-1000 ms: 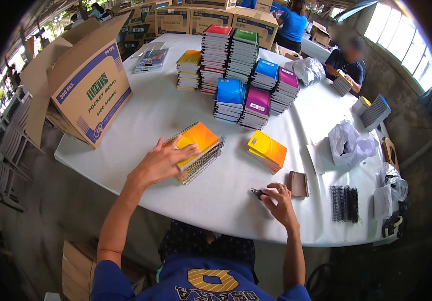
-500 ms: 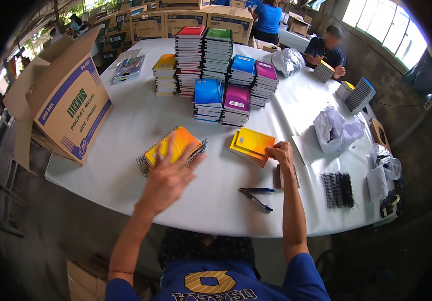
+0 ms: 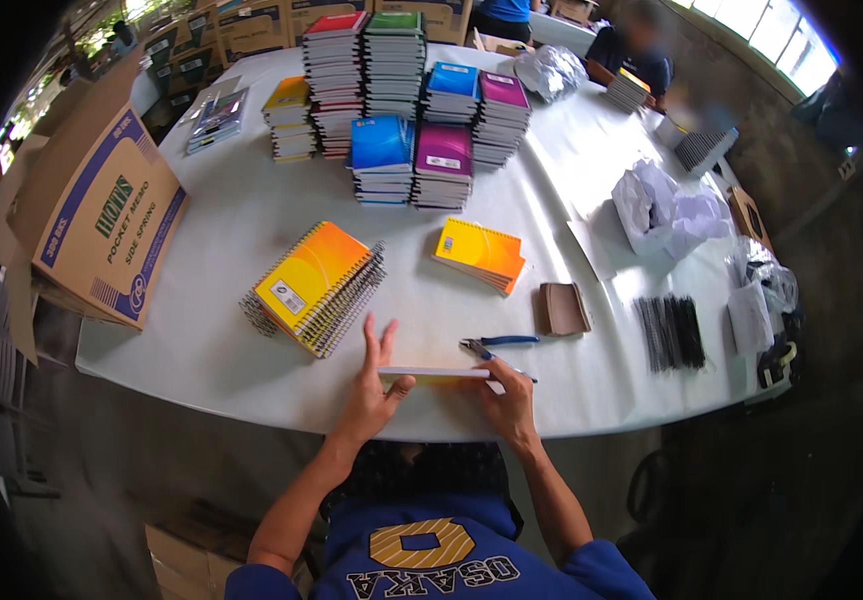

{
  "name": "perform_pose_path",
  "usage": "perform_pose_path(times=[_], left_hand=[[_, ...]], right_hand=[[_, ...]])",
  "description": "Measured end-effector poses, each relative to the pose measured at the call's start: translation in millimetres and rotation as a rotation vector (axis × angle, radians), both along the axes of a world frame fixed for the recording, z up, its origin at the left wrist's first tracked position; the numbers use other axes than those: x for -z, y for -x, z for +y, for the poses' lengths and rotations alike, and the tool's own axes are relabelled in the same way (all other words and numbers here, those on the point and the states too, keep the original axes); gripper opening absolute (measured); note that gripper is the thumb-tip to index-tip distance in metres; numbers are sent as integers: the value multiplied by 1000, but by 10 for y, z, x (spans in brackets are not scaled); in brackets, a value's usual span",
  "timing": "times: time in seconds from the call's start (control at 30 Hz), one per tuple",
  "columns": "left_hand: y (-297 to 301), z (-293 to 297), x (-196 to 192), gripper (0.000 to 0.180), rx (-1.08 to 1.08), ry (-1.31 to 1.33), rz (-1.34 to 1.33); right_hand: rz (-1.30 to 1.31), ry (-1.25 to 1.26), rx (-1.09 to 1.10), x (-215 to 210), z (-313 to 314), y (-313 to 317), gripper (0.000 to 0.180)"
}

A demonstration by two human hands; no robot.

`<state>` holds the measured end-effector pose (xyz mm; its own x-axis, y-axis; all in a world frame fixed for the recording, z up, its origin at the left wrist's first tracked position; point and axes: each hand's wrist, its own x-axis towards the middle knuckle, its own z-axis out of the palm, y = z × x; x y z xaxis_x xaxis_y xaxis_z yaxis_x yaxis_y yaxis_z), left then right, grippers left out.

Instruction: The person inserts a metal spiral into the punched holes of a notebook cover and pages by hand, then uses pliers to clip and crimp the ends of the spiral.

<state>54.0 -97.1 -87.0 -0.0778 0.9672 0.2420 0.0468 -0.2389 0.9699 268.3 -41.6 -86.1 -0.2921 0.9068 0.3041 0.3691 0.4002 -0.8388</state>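
Near the table's front edge I hold a thin notebook (image 3: 436,374) edge-on, its yellowish cover facing down toward me. My right hand (image 3: 511,400) pinches its right end. The left end sits between the thumb and raised fingers of my left hand (image 3: 366,395). Beyond my left hand lies a pile of yellow-orange spiral notebooks (image 3: 316,285) with wire coils along their sides. A smaller stack of yellow notebooks (image 3: 478,255) is farther right. Blue-handled pliers (image 3: 501,342) lie just past my right hand, partly hidden by it.
A brown open holder (image 3: 562,308) and black spiral coils (image 3: 669,333) lie to the right, near white plastic bags (image 3: 666,210). Tall notebook stacks (image 3: 396,75) stand at the back. An open carton (image 3: 111,215) is on the left. Across the table a person (image 3: 631,55) sits.
My right hand has brought a notebook from the small yellow stack to the near edge. My left hand has left the spiral pile and come to the notebook. The view has shifted slightly.
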Motion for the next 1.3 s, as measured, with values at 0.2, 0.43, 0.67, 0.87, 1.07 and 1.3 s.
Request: perform_pose_path(times=[0.2, 0.43, 0.67, 0.87, 1.07, 1.3], left_hand=[[-375, 136, -776, 86, -123, -336, 1151], [-362, 298, -429, 58, -47, -295, 1285], [-422, 335, -452, 56, -22, -333, 1269], [-406, 308, -558, 58, -32, -288, 1226], [-371, 366, -474, 57, -29, -364, 1156], [-382, 381, -540, 55, 10, -301, 1121]], right_hand=[[-7, -88, -19, 79, 63, -32, 18], [-66, -261, 246, -357, 904, -1140, 24], [-1055, -257, 744, 4, 1672, -2500, 17], [-974, -290, 639, -262, 1675, -2398, 15], [-334, -201, 21, -634, 907, -1216, 28], [-129, 7, -259, -612, 316, -402, 27]])
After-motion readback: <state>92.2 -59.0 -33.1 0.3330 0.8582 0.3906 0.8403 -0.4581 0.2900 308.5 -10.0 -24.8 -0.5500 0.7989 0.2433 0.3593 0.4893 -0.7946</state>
